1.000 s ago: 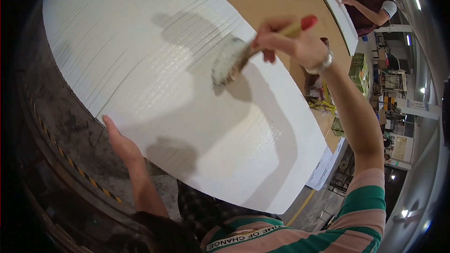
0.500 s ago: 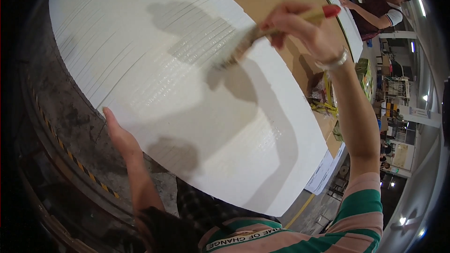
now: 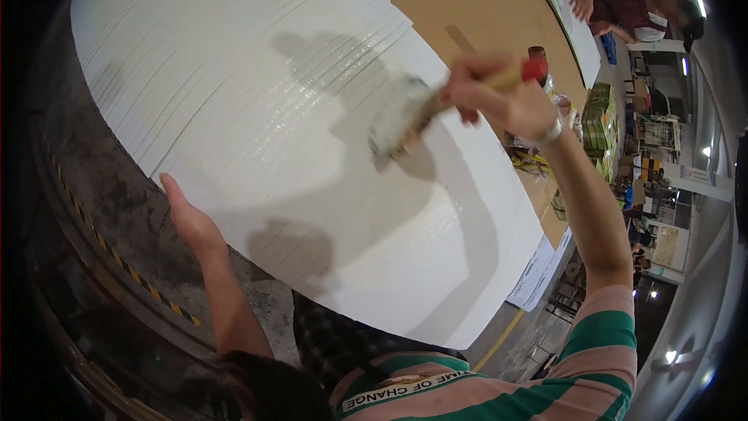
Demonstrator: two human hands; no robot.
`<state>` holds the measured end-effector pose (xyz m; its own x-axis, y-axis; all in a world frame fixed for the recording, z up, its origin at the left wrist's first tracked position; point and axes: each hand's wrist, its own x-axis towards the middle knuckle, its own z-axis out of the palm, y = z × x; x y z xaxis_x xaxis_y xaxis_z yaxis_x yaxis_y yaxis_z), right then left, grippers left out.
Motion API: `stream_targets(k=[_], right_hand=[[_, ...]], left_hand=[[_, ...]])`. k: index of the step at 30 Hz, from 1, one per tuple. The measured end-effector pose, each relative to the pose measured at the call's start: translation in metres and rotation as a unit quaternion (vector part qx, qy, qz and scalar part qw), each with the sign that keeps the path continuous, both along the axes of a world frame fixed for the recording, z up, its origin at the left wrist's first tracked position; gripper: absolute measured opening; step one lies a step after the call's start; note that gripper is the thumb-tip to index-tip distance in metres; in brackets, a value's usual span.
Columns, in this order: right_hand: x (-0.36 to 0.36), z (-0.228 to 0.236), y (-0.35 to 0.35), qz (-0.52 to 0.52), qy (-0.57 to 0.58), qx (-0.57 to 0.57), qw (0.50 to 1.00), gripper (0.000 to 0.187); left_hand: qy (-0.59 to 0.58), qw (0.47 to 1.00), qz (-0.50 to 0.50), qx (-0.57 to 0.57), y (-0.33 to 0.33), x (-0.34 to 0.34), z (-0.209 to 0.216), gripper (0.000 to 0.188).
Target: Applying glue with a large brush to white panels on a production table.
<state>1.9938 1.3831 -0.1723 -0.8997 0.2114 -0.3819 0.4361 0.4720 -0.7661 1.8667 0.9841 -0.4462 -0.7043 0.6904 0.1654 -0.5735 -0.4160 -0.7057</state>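
Observation:
A broad spread of overlapping white sheets (image 3: 257, 179) lies before me, their stepped edges showing as rows of thin lines. Wet, shiny streaks run across the middle. My right hand (image 3: 499, 101) is wrapped round the wooden handle of a wide brush (image 3: 401, 121); the handle's end is red. The blurred bristles are over the middle of the sheets, and whether they touch is hard to tell. At the left edge of the sheets, my left hand (image 3: 195, 222) holds on with its thumb on top; its other fingers are mostly hidden.
Beyond the sheets stretches a brown board surface (image 3: 452, 0). Yellow straps and plastic wrapping (image 3: 530, 160) lie to the right, near green stacked packs (image 3: 598, 121). A co-worker (image 3: 623, 0) handles another white sheet (image 3: 565, 12) at the far right. Printed papers (image 3: 538, 273) hang near the right corner.
My right hand has brought the brush nearer to me and slightly right. My left hand stays at the sheets' edge, shifted slightly left in view. The co-worker's arms have moved.

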Motion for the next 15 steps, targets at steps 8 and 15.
stream_targets(k=[8, 15], right_hand=[[-0.028, 0.027, -0.005, 0.013, 0.101, 0.012, 0.995, 0.021], [0.052, 0.025, 0.003, 0.016, -0.122, -0.037, 0.992, 0.018]], left_hand=[[0.031, 0.999, -0.013, -0.005, 0.002, -0.007, 0.004, 0.065], [0.044, 0.998, -0.031, 0.039, -0.008, -0.011, 0.000, 0.067]])
